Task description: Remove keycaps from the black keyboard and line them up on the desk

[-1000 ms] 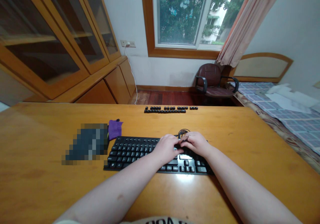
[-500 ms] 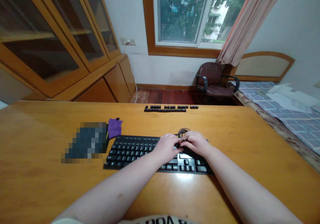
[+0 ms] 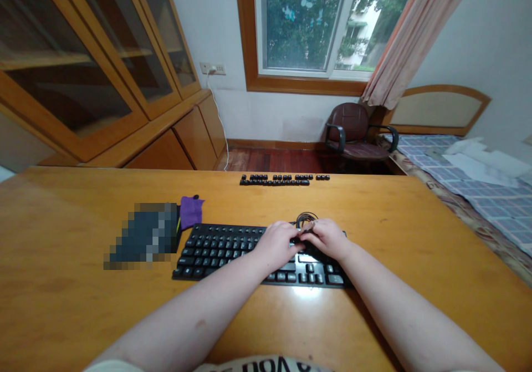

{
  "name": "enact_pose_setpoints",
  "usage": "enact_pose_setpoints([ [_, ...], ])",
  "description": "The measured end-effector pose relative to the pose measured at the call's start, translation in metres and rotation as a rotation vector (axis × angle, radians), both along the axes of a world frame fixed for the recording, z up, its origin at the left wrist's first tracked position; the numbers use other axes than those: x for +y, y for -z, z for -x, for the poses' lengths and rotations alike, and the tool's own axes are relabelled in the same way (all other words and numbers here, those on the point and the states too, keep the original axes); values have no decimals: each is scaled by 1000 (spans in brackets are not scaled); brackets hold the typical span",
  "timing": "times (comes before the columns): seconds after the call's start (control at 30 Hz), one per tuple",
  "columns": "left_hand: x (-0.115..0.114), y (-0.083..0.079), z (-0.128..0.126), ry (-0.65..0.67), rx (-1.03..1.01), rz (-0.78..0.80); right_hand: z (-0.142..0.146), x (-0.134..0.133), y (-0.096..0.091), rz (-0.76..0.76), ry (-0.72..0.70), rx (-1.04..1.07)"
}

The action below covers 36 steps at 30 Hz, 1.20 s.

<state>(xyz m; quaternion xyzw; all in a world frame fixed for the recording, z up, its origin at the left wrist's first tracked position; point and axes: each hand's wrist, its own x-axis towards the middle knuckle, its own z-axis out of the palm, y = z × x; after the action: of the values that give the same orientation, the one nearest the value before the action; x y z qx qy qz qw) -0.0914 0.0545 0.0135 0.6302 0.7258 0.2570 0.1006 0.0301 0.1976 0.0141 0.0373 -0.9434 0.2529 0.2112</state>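
A black computer keyboard (image 3: 226,248) lies flat on the wooden desk. My left hand (image 3: 277,243) rests over its right half, thumb and fingers bent together near the navigation keys. Facing it, my right hand (image 3: 329,239) leans over the number-pad end with its fingers closed. The fingertips of both hands meet over a small dark spot on the keyboard. Whatever they grip there is too small and too covered to name. Behind the hands lies a coiled black cable (image 3: 306,218).
Several loose black keycaps (image 3: 276,182) stand in two rows near the desk's far edge. To the left lie a purple cloth (image 3: 192,212) and a blurred dark item (image 3: 145,236). Beyond the desk (image 3: 124,311) are an armchair (image 3: 352,131) and a bed (image 3: 465,172).
Both hands stay at the same spot on the keyboard. The right fingers have shifted only slightly, and the view has moved a little.
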Motion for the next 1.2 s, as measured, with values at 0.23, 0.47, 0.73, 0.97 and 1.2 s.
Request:
enact_pose_setpoints([
  [0.23, 0, -3, -2, -13, -39, -4, -2, -4, -1, -27, 33, 21],
  [0.47, -2, -5, -3, -71, -163, -123, -3, -6, -11, 132, 130, 140],
  [0.73, -4, -4, -3, -118, -241, -218, -4, -3, -7, 171, 262, 210],
  [0.97, -5, -2, -2, -77, -266, -244, 0, -3, -7, 190, 190, 145],
  [1.2, -4, -6, -2, -124, -345, -283, 1, -3, -11, 273, -58, 234],
])
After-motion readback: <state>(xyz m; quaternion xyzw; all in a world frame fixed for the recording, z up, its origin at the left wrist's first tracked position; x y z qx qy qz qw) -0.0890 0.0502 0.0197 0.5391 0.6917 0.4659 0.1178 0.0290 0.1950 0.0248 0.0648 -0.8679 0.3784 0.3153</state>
